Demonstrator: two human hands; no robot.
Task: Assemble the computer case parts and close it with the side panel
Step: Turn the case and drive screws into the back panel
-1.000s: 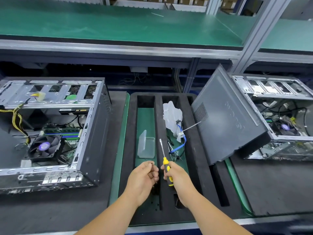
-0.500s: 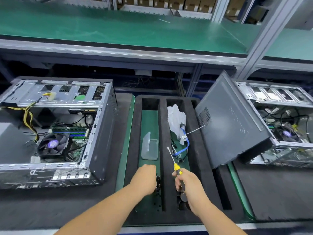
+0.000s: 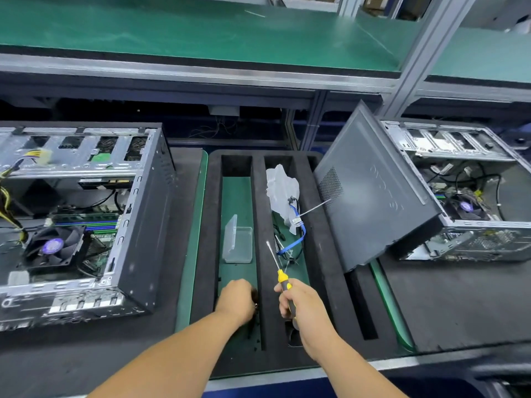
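Both hands over foam tray at bench front-centre; two open cases on bench, side panel off.

L hand (image 3: 238,300) reaches down into tray's (image 3: 324,282) left slot near front edge, fingers curled under & hidden, small dark bits at fingertips; cannot tell if it pinches anything. R hand (image 3: 303,307) wraps screwdriver (image 3: 280,271) by yellow/black handle, shaft tilted up-left over rib betw. slots. Clear plastic box (image 3: 238,244), lid up, sits mid left slot. White bag (image 3: 280,186) w/ blue cable (image 3: 298,234) lies in middle slot, toward rear. Left case (image 3: 83,219) at bench left edge, open side up, CPU fan (image 3: 53,248) visible. Right case (image 3: 465,196) at bench right edge, also open. Side panel (image 3: 373,193) leans tilted against right case's left side, lower edge on tray's right margin.
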